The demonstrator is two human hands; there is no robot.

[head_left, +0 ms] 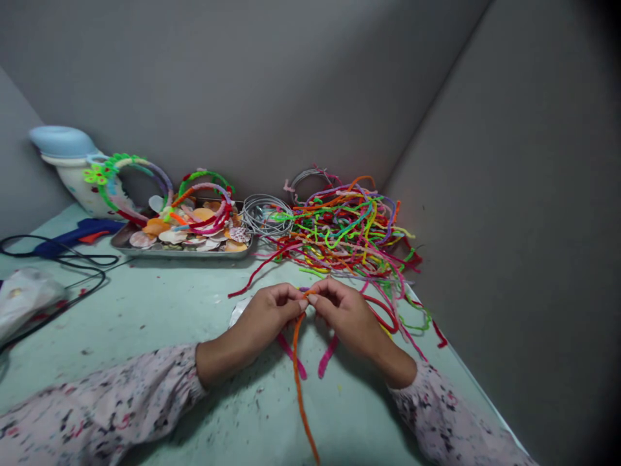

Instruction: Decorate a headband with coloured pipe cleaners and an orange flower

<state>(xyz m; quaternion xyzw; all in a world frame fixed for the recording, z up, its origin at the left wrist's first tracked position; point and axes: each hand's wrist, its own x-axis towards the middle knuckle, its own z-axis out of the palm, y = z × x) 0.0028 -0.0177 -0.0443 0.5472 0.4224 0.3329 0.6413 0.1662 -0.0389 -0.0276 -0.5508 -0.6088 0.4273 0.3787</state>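
Both hands meet over the middle of the table. My left hand (264, 320) pinches an orange pipe cleaner (299, 388) between thumb and fingers, and its long end hangs down toward the near edge. Touching the same orange strand near its top, my right hand (352, 317) is closed with thumb against fingers. Two pink ends of a headband (328, 357) stick out below my hands, one on each side of the orange strand. A bit of purple shows just behind my fingertips. The rest of the headband is hidden by my hands.
A metal tray (194, 254) of shells stands behind, with colourful headbands (138, 162) on it. To its right lie coiled wire (266, 217) and a heap of pipe cleaners (349, 226). A blue glue gun (72, 236), its black cable and a plastic bag (26, 301) are left. Walls enclose the table.
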